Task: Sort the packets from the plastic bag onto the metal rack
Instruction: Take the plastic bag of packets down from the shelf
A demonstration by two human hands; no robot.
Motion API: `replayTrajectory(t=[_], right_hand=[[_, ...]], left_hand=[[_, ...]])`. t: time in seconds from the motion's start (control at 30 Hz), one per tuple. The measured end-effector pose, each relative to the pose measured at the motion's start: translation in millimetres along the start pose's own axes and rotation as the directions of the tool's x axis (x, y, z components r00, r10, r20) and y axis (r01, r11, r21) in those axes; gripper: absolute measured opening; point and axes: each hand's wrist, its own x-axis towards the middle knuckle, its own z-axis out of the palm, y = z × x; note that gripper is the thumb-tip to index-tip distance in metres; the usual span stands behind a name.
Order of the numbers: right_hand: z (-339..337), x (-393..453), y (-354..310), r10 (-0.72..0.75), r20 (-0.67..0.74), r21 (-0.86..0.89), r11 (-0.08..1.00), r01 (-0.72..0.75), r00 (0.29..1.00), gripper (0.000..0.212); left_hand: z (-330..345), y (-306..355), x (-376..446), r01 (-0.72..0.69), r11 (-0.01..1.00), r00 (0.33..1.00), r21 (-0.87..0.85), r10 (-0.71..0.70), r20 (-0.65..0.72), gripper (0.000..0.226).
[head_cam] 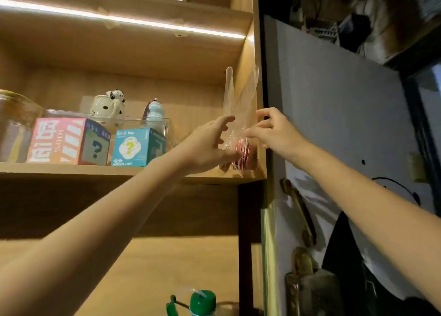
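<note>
A clear plastic bag (239,100) stands upright at the right end of a wooden shelf (119,171), its top corners sticking up. Red and white packets (243,155) sit bunched in its bottom. My left hand (207,146) reaches in from the left with fingers spread, touching the bag's lower left side. My right hand (274,130) pinches the bag's right edge at mid height between thumb and fingers. No metal rack is in view.
On the same shelf sit a pink blind box (69,141), a teal blind box (138,147), a clear tray (107,117) holding a spotted dog mug (108,104) and a small figurine (154,111). A green-capped bottle (202,302) stands below. A grey panel (334,100) is at right.
</note>
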Motion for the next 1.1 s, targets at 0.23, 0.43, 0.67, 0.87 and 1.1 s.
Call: replayTrajectory(t=[0.23,0.43,0.67,0.87,1.1], right_hand=[[-11,40,0,0.312,0.047,0.217,0.924,-0.314,0.949,0.049],[-3,61,1,0.326,0.135,0.125,0.931,-0.343,0.936,0.055],[15,73,8,0.217,0.029,-0.002,0.976,-0.217,0.976,0.040],[11,74,11,0.153,-0.083,-0.126,0.979,-0.163,0.985,0.017],[-17,64,20,0.154,-0.078,0.001,0.988,-0.154,0.985,0.016]], left_hand=[[14,-8,47,0.110,0.979,0.984,-0.172,-0.132,-0.120,0.094],[30,-20,69,0.198,0.846,0.973,-0.496,-0.230,-0.003,0.079],[28,-27,74,0.193,0.783,0.981,-0.591,-0.152,0.119,0.055],[33,-24,71,0.178,0.765,0.982,-0.619,-0.096,0.164,0.051],[20,-24,76,0.124,0.830,0.991,-0.544,-0.136,0.018,0.031]])
